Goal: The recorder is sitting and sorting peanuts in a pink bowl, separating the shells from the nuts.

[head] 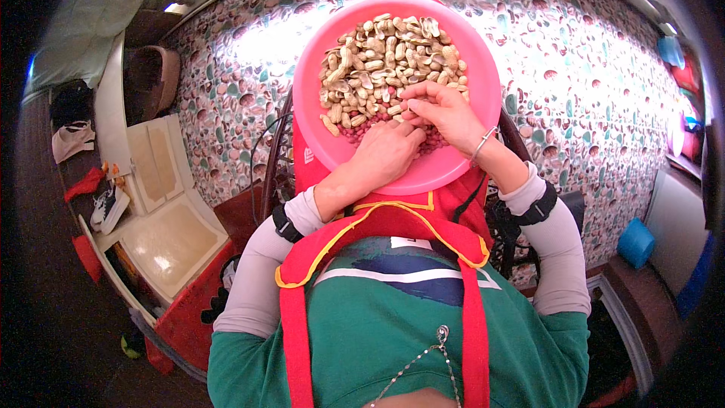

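Observation:
A round pink plastic basin [312,90] rests on my lap over a red apron [391,209] with yellow trim. Unshelled peanuts and split shells [374,62] fill its far part. Red-skinned peanut kernels [433,139] lie at the near side. My left hand [391,150] is low over the kernels, palm down, its fingertips bent and partly hidden. Just beyond it, to the right, my right hand [439,107] has thumb and fingertips drawn together above the peanuts. Whether either hand grips a peanut is too small to tell.
Pebble-patterned flooring [226,107] spreads beyond the basin. At left stand a wooden seat with a pale panel [170,243] and white-soled shoes [110,209]. A blue plastic container [635,242] is at right. A dark cable [255,164] hangs left of the basin.

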Demonstrator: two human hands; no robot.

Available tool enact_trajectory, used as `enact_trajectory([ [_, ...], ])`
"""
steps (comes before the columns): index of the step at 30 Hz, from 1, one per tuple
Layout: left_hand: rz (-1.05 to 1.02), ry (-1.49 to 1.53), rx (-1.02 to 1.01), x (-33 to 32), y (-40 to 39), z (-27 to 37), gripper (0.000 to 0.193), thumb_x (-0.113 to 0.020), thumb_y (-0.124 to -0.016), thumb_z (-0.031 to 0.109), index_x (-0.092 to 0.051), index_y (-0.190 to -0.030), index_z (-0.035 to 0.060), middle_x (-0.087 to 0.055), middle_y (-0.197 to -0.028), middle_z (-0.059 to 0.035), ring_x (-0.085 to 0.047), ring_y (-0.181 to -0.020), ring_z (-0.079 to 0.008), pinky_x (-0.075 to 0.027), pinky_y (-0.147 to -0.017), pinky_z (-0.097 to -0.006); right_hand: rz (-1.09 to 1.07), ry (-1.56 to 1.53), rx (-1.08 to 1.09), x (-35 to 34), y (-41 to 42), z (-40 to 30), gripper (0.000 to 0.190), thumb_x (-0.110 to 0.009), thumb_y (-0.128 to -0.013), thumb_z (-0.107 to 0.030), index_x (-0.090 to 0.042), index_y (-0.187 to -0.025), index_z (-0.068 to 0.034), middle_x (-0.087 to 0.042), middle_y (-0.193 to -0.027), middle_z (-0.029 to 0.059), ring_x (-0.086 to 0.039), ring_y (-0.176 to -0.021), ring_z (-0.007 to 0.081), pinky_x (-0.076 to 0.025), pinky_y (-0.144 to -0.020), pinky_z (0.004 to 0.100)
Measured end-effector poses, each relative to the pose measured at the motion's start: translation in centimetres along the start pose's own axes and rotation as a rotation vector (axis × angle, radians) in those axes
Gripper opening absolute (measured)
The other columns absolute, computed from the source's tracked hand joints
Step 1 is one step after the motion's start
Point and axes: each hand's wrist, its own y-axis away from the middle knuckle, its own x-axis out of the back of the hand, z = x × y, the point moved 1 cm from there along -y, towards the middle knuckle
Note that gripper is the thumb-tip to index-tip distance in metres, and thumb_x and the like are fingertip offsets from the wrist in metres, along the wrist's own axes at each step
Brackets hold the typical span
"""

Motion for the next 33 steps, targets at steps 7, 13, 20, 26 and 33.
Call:
enact_trajectory([
  [7, -0.007, -0.006, 0.036, -0.41, -0.01, -0.11, 0.019, -0.056, -0.074, 0.012, -0.058, -0.091, 0.0054, -0.057, -0.088, -0.0132, -0.058, -0.075, -0.0302, -0.047, -0.065, -0.0398, 0.000, 0.023, 0.002, 0.01, -0.09, 0.16, 0.021, -0.054, -0.087, -0.012, -0.057, -0.103, 0.000, -0.060, -0.087, 0.0049, -0.058, -0.078, 0.0113, -0.048, -0.072, 0.0236],
  [13, 0.036, 0.002, 0.019, -0.04, -0.09, 0.09, 0.021, -0.057, -0.073, 0.012, -0.058, -0.093, 0.0056, -0.057, -0.087, -0.0135, -0.058, -0.074, -0.0304, -0.047, -0.064, -0.0396, 0.001, 0.016, 0.014, 0.08, -0.11, 0.33, 0.021, -0.054, -0.087, -0.012, -0.057, -0.103, 0.000, -0.060, -0.087, 0.0054, -0.058, -0.079, 0.0116, -0.049, -0.072, 0.0241],
  [20, 0.022, 0.029, 0.038, -0.14, -0.05, -0.01, 0.022, -0.057, -0.073, 0.011, -0.058, -0.094, 0.0052, -0.058, -0.086, -0.0146, -0.059, -0.075, -0.0318, -0.048, -0.065, -0.0408, -0.006, 0.023, 0.014, 0.18, -0.20, 0.45, 0.022, -0.054, -0.087, -0.013, -0.057, -0.103, 0.001, -0.061, -0.088, 0.0069, -0.059, -0.080, 0.0127, -0.049, -0.073, 0.0245],
  [26, 0.027, 0.049, 0.048, -0.25, -0.09, -0.04, 0.024, -0.056, -0.072, 0.010, -0.057, -0.096, 0.0048, -0.058, -0.088, -0.0148, -0.058, -0.077, -0.0322, -0.048, -0.067, -0.0407, -0.004, 0.042, 0.004, 0.07, -0.02, 0.06, 0.022, -0.054, -0.087, -0.014, -0.057, -0.104, 0.000, -0.061, -0.088, 0.0075, -0.060, -0.078, 0.0130, -0.049, -0.072, 0.0247],
  [33, 0.040, 0.053, 0.025, 0.04, 0.04, 0.15, 0.026, -0.057, -0.072, 0.009, -0.057, -0.097, 0.0051, -0.057, -0.090, -0.0150, -0.058, -0.080, -0.0326, -0.047, -0.070, -0.0410, -0.001, 0.022, 0.001, 0.05, -0.01, 0.04, 0.022, -0.055, -0.087, -0.013, -0.057, -0.104, 0.001, -0.061, -0.089, 0.0073, -0.060, -0.081, 0.0132, -0.049, -0.072, 0.0246],
])
